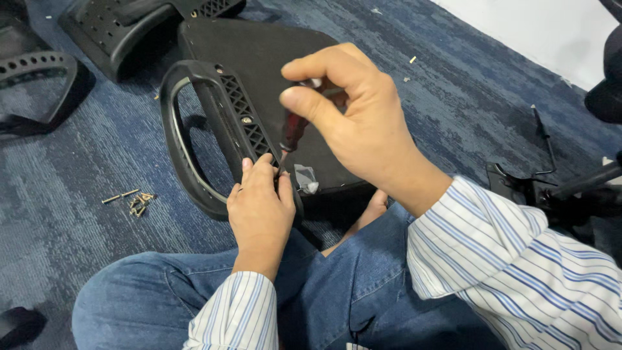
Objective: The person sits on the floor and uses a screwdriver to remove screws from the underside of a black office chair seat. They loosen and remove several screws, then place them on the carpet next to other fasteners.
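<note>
On blue carpet, two hands: right hand (363, 123) fingers gripping one screwdriver (295, 129), left hand (259, 207) fingers clasping one armrest (214, 116).

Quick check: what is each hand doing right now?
Left hand: closed around the lower end of the black armrest.
Right hand: closed on the red-handled screwdriver, tip down at the armrest.

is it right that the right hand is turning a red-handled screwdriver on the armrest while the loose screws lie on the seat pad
Not quite. The head view shows the loose screws on the blue carpet, not the seat pad. The right hand does hold the red-handled screwdriver at the armrest.
</note>
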